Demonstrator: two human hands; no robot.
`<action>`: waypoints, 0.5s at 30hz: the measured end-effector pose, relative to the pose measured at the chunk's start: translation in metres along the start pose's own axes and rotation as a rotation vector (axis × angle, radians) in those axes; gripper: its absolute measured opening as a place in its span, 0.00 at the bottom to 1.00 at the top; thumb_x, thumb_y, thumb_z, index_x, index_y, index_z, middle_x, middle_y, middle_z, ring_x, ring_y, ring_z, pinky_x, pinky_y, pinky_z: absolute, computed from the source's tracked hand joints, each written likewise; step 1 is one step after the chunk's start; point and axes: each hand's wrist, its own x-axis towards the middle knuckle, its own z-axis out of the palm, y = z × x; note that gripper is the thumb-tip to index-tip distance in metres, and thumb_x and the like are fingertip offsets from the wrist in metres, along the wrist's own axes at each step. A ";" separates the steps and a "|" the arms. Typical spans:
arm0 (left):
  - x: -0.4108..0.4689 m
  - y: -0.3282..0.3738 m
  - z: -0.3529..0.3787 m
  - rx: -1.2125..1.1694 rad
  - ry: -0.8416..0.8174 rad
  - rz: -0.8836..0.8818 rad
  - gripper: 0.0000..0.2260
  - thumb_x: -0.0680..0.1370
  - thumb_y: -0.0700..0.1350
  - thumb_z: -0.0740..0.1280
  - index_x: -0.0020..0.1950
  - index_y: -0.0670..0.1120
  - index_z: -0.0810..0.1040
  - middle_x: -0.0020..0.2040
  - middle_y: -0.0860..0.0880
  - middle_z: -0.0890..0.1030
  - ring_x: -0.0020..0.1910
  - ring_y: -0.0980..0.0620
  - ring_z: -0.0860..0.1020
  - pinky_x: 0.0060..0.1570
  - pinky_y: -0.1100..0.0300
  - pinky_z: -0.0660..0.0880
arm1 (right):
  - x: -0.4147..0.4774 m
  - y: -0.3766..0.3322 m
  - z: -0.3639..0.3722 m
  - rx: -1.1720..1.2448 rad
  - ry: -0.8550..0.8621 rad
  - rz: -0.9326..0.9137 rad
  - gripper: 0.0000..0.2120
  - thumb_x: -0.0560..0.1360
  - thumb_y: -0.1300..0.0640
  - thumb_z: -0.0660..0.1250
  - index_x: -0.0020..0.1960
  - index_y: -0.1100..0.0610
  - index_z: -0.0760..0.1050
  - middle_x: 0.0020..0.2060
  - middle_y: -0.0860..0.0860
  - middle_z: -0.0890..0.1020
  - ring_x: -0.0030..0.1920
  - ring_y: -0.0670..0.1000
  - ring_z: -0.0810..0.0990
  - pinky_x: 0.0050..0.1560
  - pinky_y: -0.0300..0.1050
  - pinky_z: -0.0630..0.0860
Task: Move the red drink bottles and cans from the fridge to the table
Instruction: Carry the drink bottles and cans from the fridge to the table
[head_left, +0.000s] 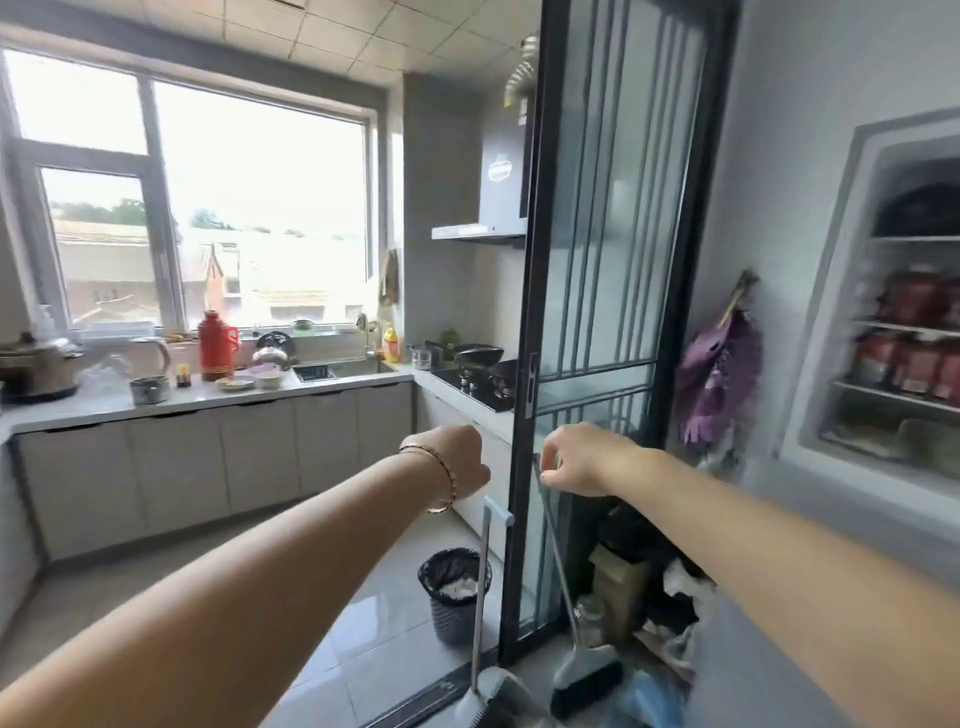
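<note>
Presently both arms reach forward at waist height. The left hand (457, 460) is bent down at the wrist with its fingers folded out of sight, so its grip cannot be told. The right hand (582, 460) hangs with loosely curled fingers and nothing seen in them.

Just beyond, on the floor, stand a grey long-handled broom (584, 670) and a dark woven waste bin (454, 608), either side of the black-framed sliding glass door (613, 260).

Further right, the white fridge (831, 322) stands open. The red drink bottles (911, 301) and, on the shelf below, the red cans (922, 364) are blurred. No table is in view.

Judged step: the approach for a pick-up. The next move calls for a turn to the right and a reach past the fridge frame. Open floor lies left; the door edge and broom narrow the right
</note>
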 end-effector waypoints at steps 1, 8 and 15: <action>0.026 0.015 0.004 0.014 -0.007 0.047 0.13 0.78 0.48 0.59 0.55 0.43 0.77 0.54 0.47 0.80 0.53 0.46 0.78 0.44 0.57 0.72 | 0.009 0.023 -0.002 0.014 0.003 0.048 0.11 0.76 0.52 0.62 0.56 0.55 0.77 0.54 0.51 0.80 0.54 0.53 0.78 0.55 0.47 0.76; 0.184 0.111 0.018 0.081 -0.048 0.347 0.14 0.79 0.47 0.58 0.58 0.41 0.77 0.57 0.44 0.79 0.57 0.45 0.77 0.52 0.56 0.73 | 0.063 0.157 -0.022 0.031 0.017 0.329 0.12 0.75 0.55 0.62 0.55 0.56 0.79 0.55 0.52 0.81 0.56 0.53 0.78 0.56 0.47 0.76; 0.309 0.244 0.019 0.098 -0.003 0.673 0.13 0.80 0.45 0.56 0.57 0.41 0.77 0.57 0.45 0.79 0.56 0.45 0.77 0.52 0.53 0.74 | 0.075 0.301 -0.052 0.039 0.103 0.696 0.14 0.75 0.58 0.60 0.55 0.62 0.79 0.56 0.59 0.81 0.56 0.59 0.80 0.47 0.46 0.76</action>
